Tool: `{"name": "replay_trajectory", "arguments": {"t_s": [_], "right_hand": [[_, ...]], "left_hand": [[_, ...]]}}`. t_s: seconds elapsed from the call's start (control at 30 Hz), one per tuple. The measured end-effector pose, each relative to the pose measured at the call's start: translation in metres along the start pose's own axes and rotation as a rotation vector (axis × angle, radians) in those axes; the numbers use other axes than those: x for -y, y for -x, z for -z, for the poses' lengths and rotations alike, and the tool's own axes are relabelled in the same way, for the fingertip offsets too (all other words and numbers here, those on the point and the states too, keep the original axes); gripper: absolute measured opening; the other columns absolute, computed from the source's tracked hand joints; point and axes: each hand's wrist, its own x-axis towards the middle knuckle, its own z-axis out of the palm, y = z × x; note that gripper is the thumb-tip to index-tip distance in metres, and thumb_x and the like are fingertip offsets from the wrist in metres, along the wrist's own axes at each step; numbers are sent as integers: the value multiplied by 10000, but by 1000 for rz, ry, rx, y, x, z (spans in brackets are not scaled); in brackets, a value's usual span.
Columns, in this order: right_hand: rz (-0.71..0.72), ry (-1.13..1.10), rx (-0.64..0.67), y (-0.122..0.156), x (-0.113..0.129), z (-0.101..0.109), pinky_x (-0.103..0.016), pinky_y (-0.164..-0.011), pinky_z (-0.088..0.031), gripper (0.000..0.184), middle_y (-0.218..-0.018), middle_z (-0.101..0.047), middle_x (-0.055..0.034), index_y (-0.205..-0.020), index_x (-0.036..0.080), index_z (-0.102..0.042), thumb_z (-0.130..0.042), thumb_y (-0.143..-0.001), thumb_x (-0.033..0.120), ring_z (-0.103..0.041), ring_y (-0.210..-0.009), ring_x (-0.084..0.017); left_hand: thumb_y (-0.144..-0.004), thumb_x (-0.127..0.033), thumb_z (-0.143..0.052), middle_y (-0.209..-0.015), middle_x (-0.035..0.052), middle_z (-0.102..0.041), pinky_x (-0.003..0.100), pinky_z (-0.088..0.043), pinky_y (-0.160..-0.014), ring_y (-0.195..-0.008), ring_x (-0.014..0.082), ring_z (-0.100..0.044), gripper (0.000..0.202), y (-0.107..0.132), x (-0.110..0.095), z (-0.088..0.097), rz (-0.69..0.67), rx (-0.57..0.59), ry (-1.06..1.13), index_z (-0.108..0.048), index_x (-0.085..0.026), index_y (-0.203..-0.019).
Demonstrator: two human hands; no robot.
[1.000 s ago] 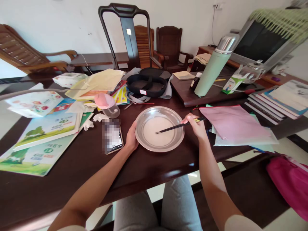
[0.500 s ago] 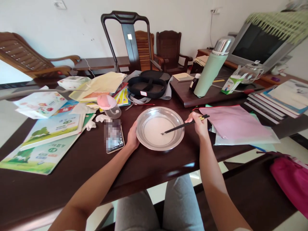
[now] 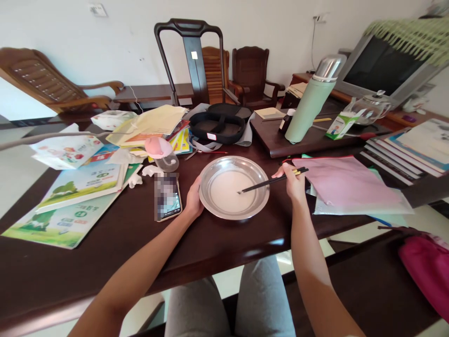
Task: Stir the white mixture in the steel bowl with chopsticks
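Observation:
A shallow stainless steel basin (image 3: 234,213) stands on the dark wooden table, with a milky white liquid (image 3: 228,187) in its bottom. My left hand (image 3: 194,199) grips the basin's rim on the left side; its fingertips are partly hidden by the rim. In my right hand (image 3: 293,182) is a pair of black chopsticks (image 3: 259,185) with gold bands near the top. Their tips dip into the liquid, close together, right of the basin's middle. A phone (image 3: 168,196) lies just left of my left hand.
Left are booklets (image 3: 70,201), crumpled tissues (image 3: 135,180) and a pink-topped cup (image 3: 161,150). Behind the basin sits a black case (image 3: 217,124). A green thermos (image 3: 310,110) stands back right on a raised board. A pink folder (image 3: 347,180) lies right of my right hand.
The chopstick tips have shifted slightly to the right within the liquid. My left hand stays on the basin's rim. The whole view has turned a little.

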Motion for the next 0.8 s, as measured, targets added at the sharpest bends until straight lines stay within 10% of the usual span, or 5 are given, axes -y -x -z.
{"name": "replay_trajectory", "arguments": {"t_s": [0.2, 0.43, 0.67, 0.8], "right_hand": [[17, 14, 246, 5, 5, -7, -407, -811, -641, 571, -720, -787, -36, -681, 262, -773, -755, -901, 789, -784, -722, -240], [-8, 25, -19, 0, 2, -2, -411, -769, -648, 626, -592, -724, -23, -574, 270, -663, -733, -910, 793, -741, -633, -235], [-14, 19, 252, 6, 7, -7, -409, -804, -646, 579, -694, -770, -31, -659, 264, -754, -757, -891, 795, -776, -702, -239], [-2, 70, 153, 4, 4, -6, -429, -839, -651, 577, -730, -804, -41, -684, 270, -752, -743, -892, 809, -802, -763, -263]], "left_hand": [[-747, -507, -897, -1235, 72, -865, 477, -536, -1215, -1384, 377, -702, 465, 1, -1, -2, 18, -20, 6, -857, -221, -1112], [-789, -531, -855, -1293, 87, -850, 501, -496, -1262, -1424, 374, -683, 445, -1, 2, 0, -6, 6, -31, -837, -221, -1108], [-797, -512, -863, -1308, 83, -849, 482, -514, -1242, -1408, 366, -692, 464, 1, 1, 0, -8, -6, -14, -847, -223, -1160], [-811, -492, -860, -1308, 89, -848, 484, -510, -1246, -1418, 368, -687, 454, 2, 0, -1, -7, 3, -15, -849, -221, -1175]]}}
